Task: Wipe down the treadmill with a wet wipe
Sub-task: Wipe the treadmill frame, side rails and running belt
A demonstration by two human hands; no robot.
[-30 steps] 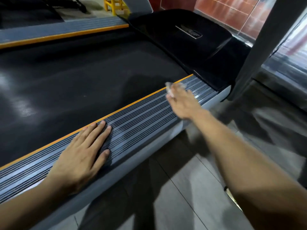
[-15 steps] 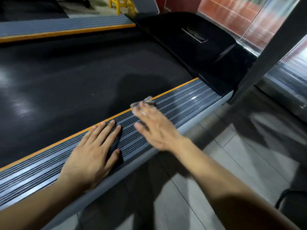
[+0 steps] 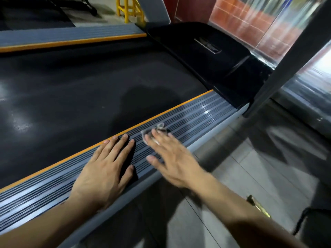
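The treadmill fills the view, with its black belt [image 3: 75, 97] and a grey ribbed side rail [image 3: 202, 111] edged in orange. My left hand [image 3: 105, 169] lies flat on the rail, fingers straight. Just to its right, my right hand [image 3: 170, 156] presses a crumpled grey wet wipe [image 3: 157, 130] onto the rail with straight fingers. Only the wipe's far edge shows past my fingertips.
The glossy black motor cover [image 3: 206, 56] sits at the head of the belt. A dark upright post [image 3: 286, 61] rises at the right. Grey floor tiles [image 3: 250, 176] lie beside the rail. A yellow stool [image 3: 128, 8] stands far behind.
My right hand has slid the wipe back along the rail from the motor-cover end to a spot beside my left hand. The left hand has stayed planted.
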